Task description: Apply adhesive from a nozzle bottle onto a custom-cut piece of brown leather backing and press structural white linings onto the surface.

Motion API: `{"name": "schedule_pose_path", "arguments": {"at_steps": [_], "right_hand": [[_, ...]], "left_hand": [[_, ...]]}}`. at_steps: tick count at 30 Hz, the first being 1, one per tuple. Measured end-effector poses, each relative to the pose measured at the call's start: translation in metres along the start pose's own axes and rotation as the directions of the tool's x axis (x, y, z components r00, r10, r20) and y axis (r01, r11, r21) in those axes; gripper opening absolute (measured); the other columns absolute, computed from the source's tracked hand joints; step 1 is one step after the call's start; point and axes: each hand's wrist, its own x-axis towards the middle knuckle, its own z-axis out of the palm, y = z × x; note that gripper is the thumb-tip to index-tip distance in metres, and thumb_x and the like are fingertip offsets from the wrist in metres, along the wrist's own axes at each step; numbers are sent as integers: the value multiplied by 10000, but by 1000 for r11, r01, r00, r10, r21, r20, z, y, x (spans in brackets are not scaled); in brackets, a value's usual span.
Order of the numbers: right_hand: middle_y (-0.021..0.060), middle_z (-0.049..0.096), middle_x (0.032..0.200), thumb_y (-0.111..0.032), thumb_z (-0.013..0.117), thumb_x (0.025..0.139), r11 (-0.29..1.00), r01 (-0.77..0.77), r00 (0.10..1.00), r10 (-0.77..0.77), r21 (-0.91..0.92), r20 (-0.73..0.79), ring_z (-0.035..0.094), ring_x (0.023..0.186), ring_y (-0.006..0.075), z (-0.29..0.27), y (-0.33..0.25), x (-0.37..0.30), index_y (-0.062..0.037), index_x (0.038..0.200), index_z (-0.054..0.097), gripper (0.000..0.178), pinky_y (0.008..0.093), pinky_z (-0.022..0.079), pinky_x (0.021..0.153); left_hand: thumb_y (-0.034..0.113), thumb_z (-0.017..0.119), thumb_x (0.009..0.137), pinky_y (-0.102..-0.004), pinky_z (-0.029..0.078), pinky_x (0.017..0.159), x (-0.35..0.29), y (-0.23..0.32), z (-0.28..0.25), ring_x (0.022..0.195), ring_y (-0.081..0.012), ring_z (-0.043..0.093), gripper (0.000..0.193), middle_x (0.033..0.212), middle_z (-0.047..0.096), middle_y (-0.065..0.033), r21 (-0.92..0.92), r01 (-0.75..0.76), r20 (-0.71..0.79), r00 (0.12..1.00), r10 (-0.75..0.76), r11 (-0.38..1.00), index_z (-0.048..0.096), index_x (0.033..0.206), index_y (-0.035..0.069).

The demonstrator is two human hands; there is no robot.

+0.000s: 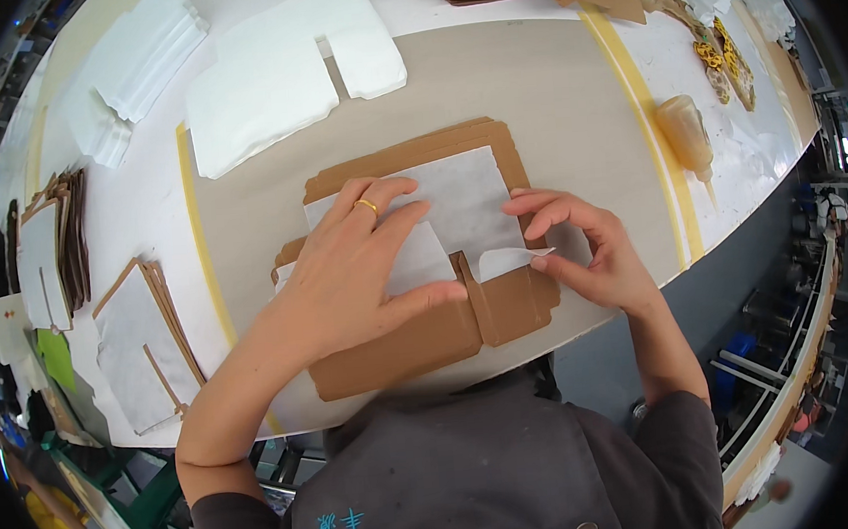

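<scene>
Two bare hands over brown cardboard (391,360), which lies near the table's (573,146) front edge. White paper (473,187) lies on the cardboard. Left hand (346,275): open, fingers spread, resting across paper. Right hand (585,248): fingers curved, thumb at the raised tip of a white flap (504,262); cannot tell whether pinched. Amber bottle (685,136) beyond, at right.

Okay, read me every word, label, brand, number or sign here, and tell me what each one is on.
Light-blue lettering on the dark grey garment: two characters, which I won't copy out.
None readable on the brown board, the white sheets or the amber bottle.
Anything in the background is too small or blurred to read.
</scene>
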Motion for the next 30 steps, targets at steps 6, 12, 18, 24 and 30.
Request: {"name": "schedule_pose_path", "arguments": {"at_steps": [6,12,18,24,30], "right_hand": [[88,636,1205,22,669,766,999,-54,996,54,-4,68,544,1228,240,6,-6,-12,-111,1214,613,471,450,320,1099],[36,645,1213,-37,696,754,924,256,941,-170,-284,293,552,1222,241,-3,-4,-20,-126,1121,680,378,507,242,1136],[83,654,1194,-116,694,775,943,191,897,-56,-271,439,551,1225,263,-8,-17,-49,-97,1034,717,261,463,258,1134],[107,657,1172,-401,530,920,992,25,970,5,-121,244,559,1207,270,7,-23,-15,-62,1210,604,452,461,301,1115],[149,658,1128,-528,387,963,896,334,927,-255,-292,275,594,1129,295,38,-11,32,-57,1419,385,656,472,295,1118]], "left_hand": [[538,776,673,-441,441,944,-22,12,0,1108,-336,508,854,1238,530,-173,-25,100,13,995,-100,995,518,1257,-29],[517,820,621,-425,425,919,-27,19,-8,1001,-282,538,899,1144,561,-117,37,213,173,961,-216,976,502,1306,30],[494,854,580,-428,431,941,-42,11,-2,1118,-309,503,949,1212,552,-109,119,63,-85,995,-53,991,486,1332,48],[586,805,596,-443,452,932,-50,3,-6,1142,-352,502,1011,1332,490,-161,75,140,-80,988,-134,987,444,1363,35],[531,839,591,-392,457,908,-57,7,-25,1066,-309,578,1011,1094,650,-136,-68,225,62,973,-221,972,439,1388,55]]}}
